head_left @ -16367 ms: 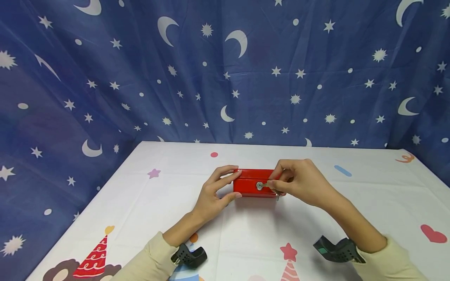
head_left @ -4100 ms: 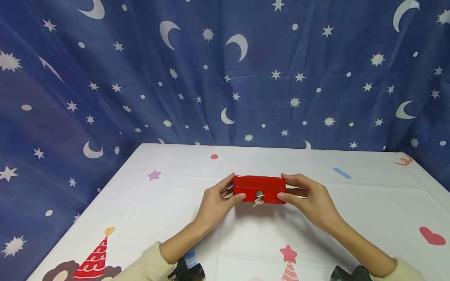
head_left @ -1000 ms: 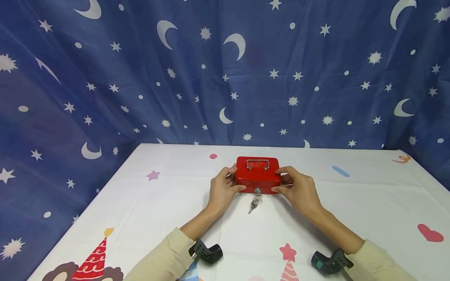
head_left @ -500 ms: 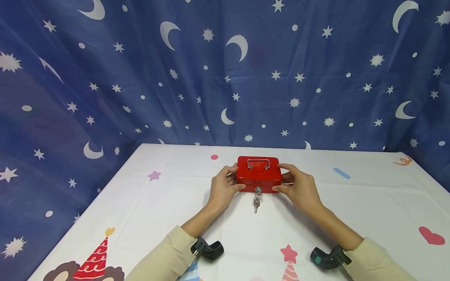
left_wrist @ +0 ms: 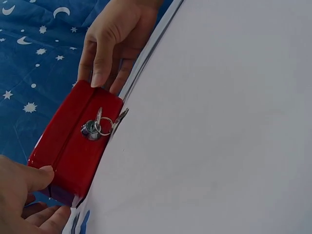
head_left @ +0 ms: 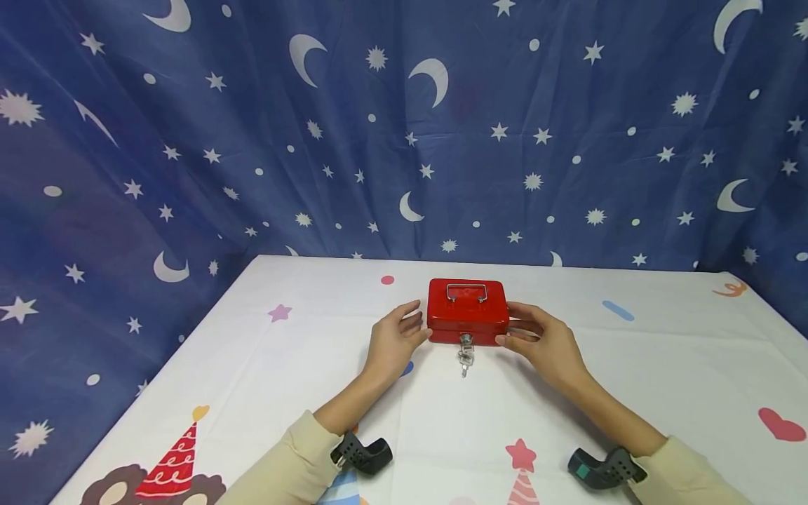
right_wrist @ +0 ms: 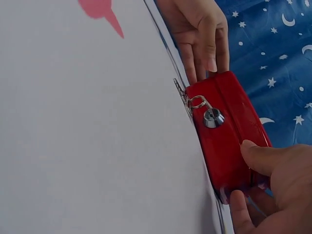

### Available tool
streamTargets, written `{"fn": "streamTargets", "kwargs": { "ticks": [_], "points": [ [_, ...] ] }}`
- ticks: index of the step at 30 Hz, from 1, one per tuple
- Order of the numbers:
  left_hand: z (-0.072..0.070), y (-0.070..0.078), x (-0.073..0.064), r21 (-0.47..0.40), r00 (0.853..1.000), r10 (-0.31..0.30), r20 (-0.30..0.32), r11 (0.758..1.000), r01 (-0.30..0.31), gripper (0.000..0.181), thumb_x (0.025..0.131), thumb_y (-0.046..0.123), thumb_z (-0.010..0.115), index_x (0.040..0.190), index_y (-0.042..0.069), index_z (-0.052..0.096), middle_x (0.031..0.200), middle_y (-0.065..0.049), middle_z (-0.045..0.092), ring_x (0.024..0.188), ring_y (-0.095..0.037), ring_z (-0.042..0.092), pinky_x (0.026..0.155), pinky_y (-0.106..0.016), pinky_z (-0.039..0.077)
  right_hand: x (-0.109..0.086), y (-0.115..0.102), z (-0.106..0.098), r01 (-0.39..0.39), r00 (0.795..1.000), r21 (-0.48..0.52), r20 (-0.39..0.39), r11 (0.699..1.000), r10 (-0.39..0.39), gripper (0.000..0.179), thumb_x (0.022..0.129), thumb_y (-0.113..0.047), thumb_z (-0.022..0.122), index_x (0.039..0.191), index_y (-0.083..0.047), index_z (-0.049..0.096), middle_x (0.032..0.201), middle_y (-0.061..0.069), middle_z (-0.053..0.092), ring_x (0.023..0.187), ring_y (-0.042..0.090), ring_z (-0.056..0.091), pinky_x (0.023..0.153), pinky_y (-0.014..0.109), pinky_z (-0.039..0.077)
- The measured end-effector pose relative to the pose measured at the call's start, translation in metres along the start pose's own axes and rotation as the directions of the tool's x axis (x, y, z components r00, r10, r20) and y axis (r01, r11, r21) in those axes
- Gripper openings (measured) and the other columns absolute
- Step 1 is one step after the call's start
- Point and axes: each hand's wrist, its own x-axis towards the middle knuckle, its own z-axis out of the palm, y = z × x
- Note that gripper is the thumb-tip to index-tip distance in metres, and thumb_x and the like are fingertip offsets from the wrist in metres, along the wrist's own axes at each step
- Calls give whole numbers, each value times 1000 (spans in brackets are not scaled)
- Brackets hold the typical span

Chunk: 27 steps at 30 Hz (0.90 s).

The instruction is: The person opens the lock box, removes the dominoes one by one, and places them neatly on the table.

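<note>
A small red cash box stands level on the white table, its lid down and the wire handle lying on top. A key sits in the round front lock, and a second key hangs from it on a ring. My left hand is at the box's left end, fingers spread and off its side, thumb tip by the front corner. At the right end is my right hand, its thumb touching the front corner and its loose fingers beside the end wall.
The white tablecloth carries printed shapes, among them a star, a heart and party hats. Behind the table's far edge hangs a dark blue curtain with moons and stars. Black wrist cameras sit on both wrists.
Earlier my right hand held the key at the lock, then both hands held the box tilted up front. Now it lies level, the keys hang straighter, and my left fingers have come away.
</note>
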Motion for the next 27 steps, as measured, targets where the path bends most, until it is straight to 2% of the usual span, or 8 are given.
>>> {"fn": "streamTargets", "kwargs": {
  "ticks": [6,10,16,21,27],
  "points": [
    [-1,-3,2,-23,999,-18,49,1000,19,57,85,-3,69,137,-4,47,130,-22,55,115,-29,58,85,-28,51,-3,-2,0,-50,999,49,12,998,50,64,85,-22,74,140,-3,47,129,17,58,110,31,61,87,33,50],
    [3,-6,4,-19,998,-11,61,1000,13,58,85,-4,69,138,-5,46,131,-21,55,115,-28,58,85,-27,50,-4,-3,2,-81,997,68,10,994,81,63,86,-22,73,140,-3,47,128,17,58,112,31,60,89,33,50],
    [11,-9,6,9,998,51,26,999,-51,55,83,-4,70,134,-7,50,127,-23,57,111,-32,60,85,-30,51,-6,-3,7,-85,995,53,-42,995,87,60,87,-21,72,139,-4,49,126,16,60,110,30,61,89,31,49],
    [12,-7,6,46,996,84,-4,995,-84,53,82,-4,71,132,-7,52,125,-23,58,109,-31,61,84,-30,51,-5,-2,8,-98,992,14,-81,995,99,57,86,-23,73,137,-6,53,122,14,63,110,28,62,89,32,50],
    [11,-6,6,55,997,82,-11,995,-81,54,82,-4,71,133,-6,52,127,-19,58,110,-29,61,85,-28,51,-2,0,9,-80,991,-7,-104,997,79,56,85,-24,75,134,-7,56,117,12,66,110,26,62,86,31,51]
  ]
}}
